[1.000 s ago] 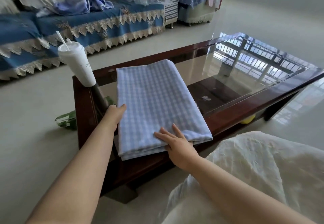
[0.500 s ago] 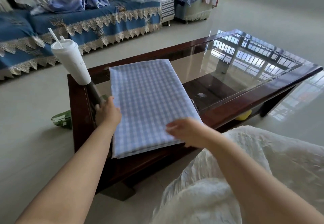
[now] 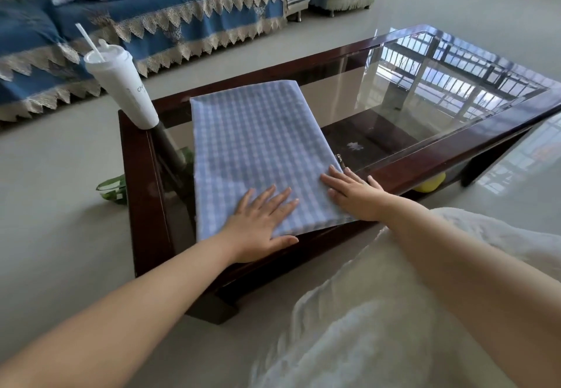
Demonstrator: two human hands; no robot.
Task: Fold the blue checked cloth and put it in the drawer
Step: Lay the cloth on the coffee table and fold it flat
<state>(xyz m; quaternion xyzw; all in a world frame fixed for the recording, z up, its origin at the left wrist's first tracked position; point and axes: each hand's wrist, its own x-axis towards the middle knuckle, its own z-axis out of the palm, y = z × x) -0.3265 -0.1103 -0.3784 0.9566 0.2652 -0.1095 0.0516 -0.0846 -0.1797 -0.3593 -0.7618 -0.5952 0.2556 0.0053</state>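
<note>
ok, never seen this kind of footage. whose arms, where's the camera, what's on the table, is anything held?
There is no robot: these are a person's two bare arms, filmed by one wide-angle camera worn on the head, looking forward and down. On the glass-topped coffee table lies the blue checked cloth, folded into a long rectangle. The left hand and right hand both lie flat on its near end with straight fingers, pressing it, so there is no grip on anything. A white lidded cup with a straw stands at the table's far left corner. No drawer is clearly visible.
</note>
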